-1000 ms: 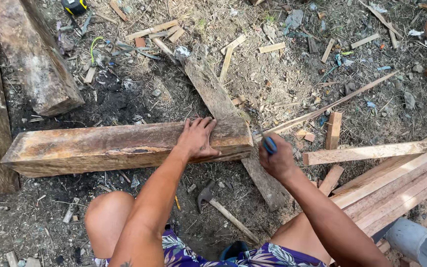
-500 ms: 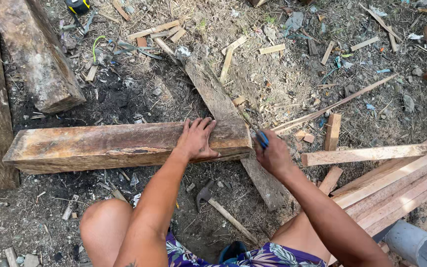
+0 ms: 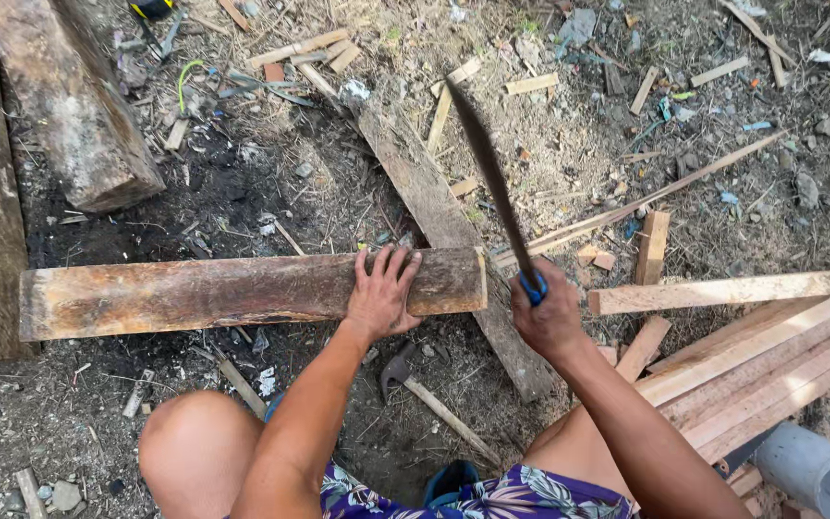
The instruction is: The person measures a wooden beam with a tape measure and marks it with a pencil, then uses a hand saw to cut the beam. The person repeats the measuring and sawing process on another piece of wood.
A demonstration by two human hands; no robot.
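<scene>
At the right end of the beam: we take the weathered timber beam [image 3: 242, 291] lying crosswise on the dirt as our landmark; all places below are given from it.

Left hand: our left hand [image 3: 382, 293] lies flat on the beam's top face near its right end, fingers spread wide and pointing away from us. It grips nothing; we judge that it presses down to keep the beam from shifting.

Right hand: our right hand [image 3: 547, 322] is just past the beam's right end, closed tightly round the blue handle of a machete [image 3: 490, 170].

Machete: the long dark blade rises from the fist and slants up and away to the left, above the ground beyond the beam's end. It touches no wood. We judge the raised angle to be a chopping stance aimed near the beam's cut end, well apart from the spread fingers.

Plank: a grey plank [image 3: 439, 216] runs diagonally under the beam's right end, apparently as a support that lifts the end off the soil.

Hammer: a claw hammer [image 3: 431, 396] lies on the ground on our side of the beam, between our knees, untouched.

Lumber stack: pale sawn battens [image 3: 770, 365] lie in a pile to the right of the beam, beyond the right hand.

Log: a heavy squared log [image 3: 69, 106] rests on the far side of the beam, towards its left end.

Ground: offcuts and chips litter the dirt beyond the beam.
</scene>
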